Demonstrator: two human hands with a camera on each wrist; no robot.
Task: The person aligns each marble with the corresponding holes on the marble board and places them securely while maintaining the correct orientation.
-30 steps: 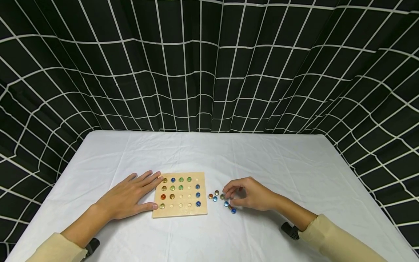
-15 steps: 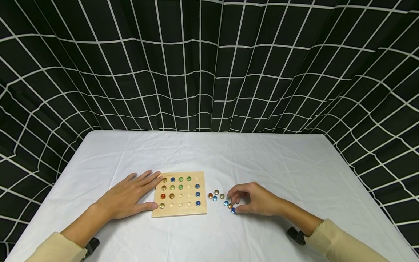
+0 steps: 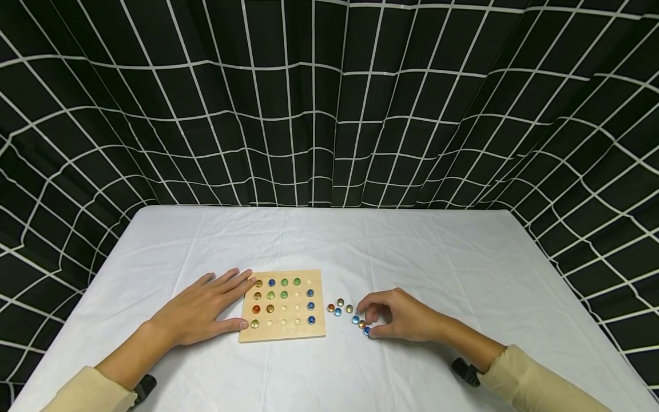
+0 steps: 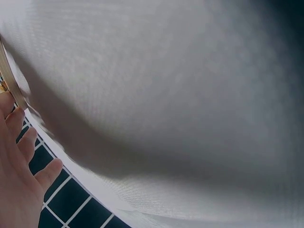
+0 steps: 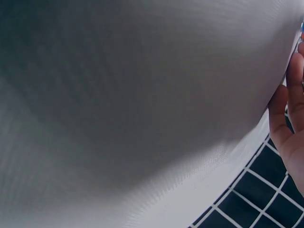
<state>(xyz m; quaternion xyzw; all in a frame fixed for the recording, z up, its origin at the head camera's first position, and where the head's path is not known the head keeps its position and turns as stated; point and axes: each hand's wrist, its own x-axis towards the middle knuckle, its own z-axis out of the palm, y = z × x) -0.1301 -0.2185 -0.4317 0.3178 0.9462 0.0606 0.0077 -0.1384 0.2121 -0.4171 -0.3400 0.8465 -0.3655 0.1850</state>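
1. Curtain (image 3: pixel 329 103): black fabric with a white grid, hanging in folds behind; its edges are cut off by the frame.
2. Desk (image 3: pixel 412 252): covered in smooth white cloth, faintly creased; both wrist views show it only as a blur.
3. Wooden board (image 3: pixel 282 306): square, pale, flat on the desk, with rows of shallow round holes; glossy glass marbles fill many.
4. Left hand (image 3: pixel 203 309): flat, grip open, fingers straight against the board's left edge.
5. Right hand (image 3: pixel 401 315): fingers curled over the loose marbles (image 3: pixel 350 315) right of the board; thumb and forefinger pinch the blue marble (image 3: pixel 367 331), partly hidden by the fingertips.
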